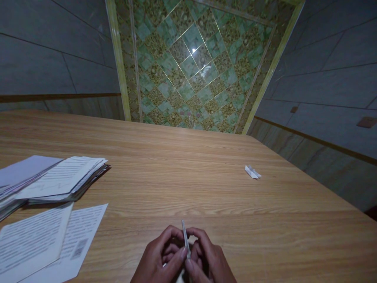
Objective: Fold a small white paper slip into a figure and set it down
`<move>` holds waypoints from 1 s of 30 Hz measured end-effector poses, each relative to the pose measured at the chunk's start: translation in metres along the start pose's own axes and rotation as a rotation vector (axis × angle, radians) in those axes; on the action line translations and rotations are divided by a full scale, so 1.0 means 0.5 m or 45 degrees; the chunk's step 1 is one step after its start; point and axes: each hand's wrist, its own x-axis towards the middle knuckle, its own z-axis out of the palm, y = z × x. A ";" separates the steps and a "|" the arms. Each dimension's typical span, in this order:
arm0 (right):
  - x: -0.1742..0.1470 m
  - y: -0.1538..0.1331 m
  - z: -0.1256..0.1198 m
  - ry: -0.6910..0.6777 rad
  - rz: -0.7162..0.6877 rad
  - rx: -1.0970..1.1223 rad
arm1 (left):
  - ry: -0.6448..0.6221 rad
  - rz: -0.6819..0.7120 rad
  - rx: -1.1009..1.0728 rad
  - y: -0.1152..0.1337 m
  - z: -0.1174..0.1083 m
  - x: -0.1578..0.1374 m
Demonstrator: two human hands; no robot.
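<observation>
While both hands meet at the near edge of the light wooden table, the left hand and the right hand pinch a thin folded white paper strip between their fingertips. Its long axis stands almost upright, rising between the two hands, equally near to both. A small folded white paper piece lies well apart on the right, and printed paper sheets lie on the left.

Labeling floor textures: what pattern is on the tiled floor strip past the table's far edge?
Green and gold-brown checkered tiled floor strip, set diagonally with thin pale lines; the head view shows it.
</observation>
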 end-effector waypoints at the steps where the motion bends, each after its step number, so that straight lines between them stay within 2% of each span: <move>1: 0.001 -0.002 -0.001 -0.005 0.015 0.024 | 0.011 -0.003 0.016 0.005 0.001 0.000; 5: 0.000 -0.006 -0.002 0.017 -0.003 0.031 | 0.043 -0.002 0.127 0.030 0.006 0.000; 10: -0.009 0.005 -0.002 0.157 -0.094 -0.225 | 0.129 0.077 0.274 0.018 0.011 -0.002; 14: -0.010 0.013 0.002 0.291 -0.261 -0.488 | 0.148 0.268 0.508 0.001 0.007 -0.009; 18: -0.006 0.015 0.010 0.277 -0.322 -0.600 | 0.117 0.475 0.688 0.001 0.006 -0.015; 20: -0.005 0.015 0.014 0.257 -0.319 -0.562 | 0.155 0.441 0.669 0.001 0.009 -0.016; 22: -0.005 0.015 0.019 0.264 -0.337 -0.538 | 0.201 0.323 0.591 -0.001 0.013 -0.015; 25: -0.006 0.018 0.025 0.299 -0.369 -0.550 | 0.162 0.200 0.450 -0.007 0.018 -0.011; 27: -0.007 0.018 0.027 0.309 -0.368 -0.566 | 0.105 0.201 0.426 -0.010 0.019 -0.009; 30: -0.005 0.016 0.027 0.311 -0.368 -0.590 | 0.103 0.234 0.482 -0.009 0.020 -0.007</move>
